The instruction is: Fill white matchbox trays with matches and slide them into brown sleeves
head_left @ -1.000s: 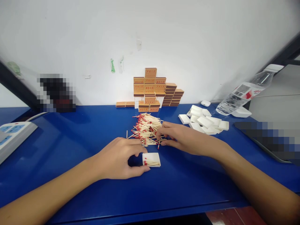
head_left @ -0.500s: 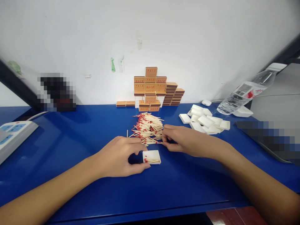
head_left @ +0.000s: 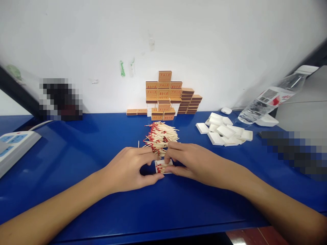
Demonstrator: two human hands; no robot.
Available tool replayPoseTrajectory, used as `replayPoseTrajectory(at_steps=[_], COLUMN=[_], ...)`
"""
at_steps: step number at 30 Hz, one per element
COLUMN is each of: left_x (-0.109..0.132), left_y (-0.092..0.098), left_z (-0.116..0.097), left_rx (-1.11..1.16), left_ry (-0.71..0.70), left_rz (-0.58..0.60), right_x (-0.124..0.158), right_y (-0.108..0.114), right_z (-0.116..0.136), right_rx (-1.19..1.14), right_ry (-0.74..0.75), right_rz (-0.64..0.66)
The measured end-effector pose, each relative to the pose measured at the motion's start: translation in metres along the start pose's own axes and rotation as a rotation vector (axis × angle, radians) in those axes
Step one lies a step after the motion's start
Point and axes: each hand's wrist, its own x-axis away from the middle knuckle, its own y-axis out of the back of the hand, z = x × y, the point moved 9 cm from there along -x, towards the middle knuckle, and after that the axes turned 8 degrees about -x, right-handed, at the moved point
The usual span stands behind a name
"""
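The left hand (head_left: 133, 168) curls around the left end of a small white open card tray (head_left: 162, 162), gripping it with the thumb on the near side and the first finger on the far side. The tray sits on the shiny blue table (head_left: 102, 211), between the two hands. Some thin wooden matches with red tips (head_left: 161, 167) lie in it, red ends to the left.

The right hand (head_left: 191, 160) is bent over the right part of the tray, thumb and fingers close together above the matches — I cannot tell if it is pinching any of them.

Just behind the hands is a big messy heap of pale matches with red heads (head_left: 165, 134). One lone match (head_left: 138, 144) is to the left of the heap. Behind that, orange and brown paper matchboxes (head_left: 163, 93) are piled up like a little tower by the white wall (head_left: 102, 44). Two flat matchboxes (head_left: 136, 112) lie to the left of it.

On the right there is a loose pile of white card trays (head_left: 224, 131), and a clear plastic bottle (head_left: 270, 98) with a white cap is past them. A white power strip with blue sockets (head_left: 19, 146) is far to the left.
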Motion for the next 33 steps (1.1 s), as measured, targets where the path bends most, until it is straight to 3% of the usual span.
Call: replayPoseTrajectory(at_steps=[16,24,33], left_x=[0.001,0.002,0.002], left_y=[-0.007,-0.005,-0.008], left_z=[0.002,0.001,0.0], left_rx=[-0.054,-0.072,-0.01], left_ry=[-0.02,-0.038,-0.033], left_rz=[0.075,0.058,0.083], right_x=[0.0,0.0,-0.007], right_y=[0.003,-0.002,-0.007], right_z=[0.0,-0.001,0.011], right_rx=[-0.026,-0.029,-0.106], right_ry=[-0.02,-0.042,0.081], right_rz=[-0.001,0.037,-0.075])
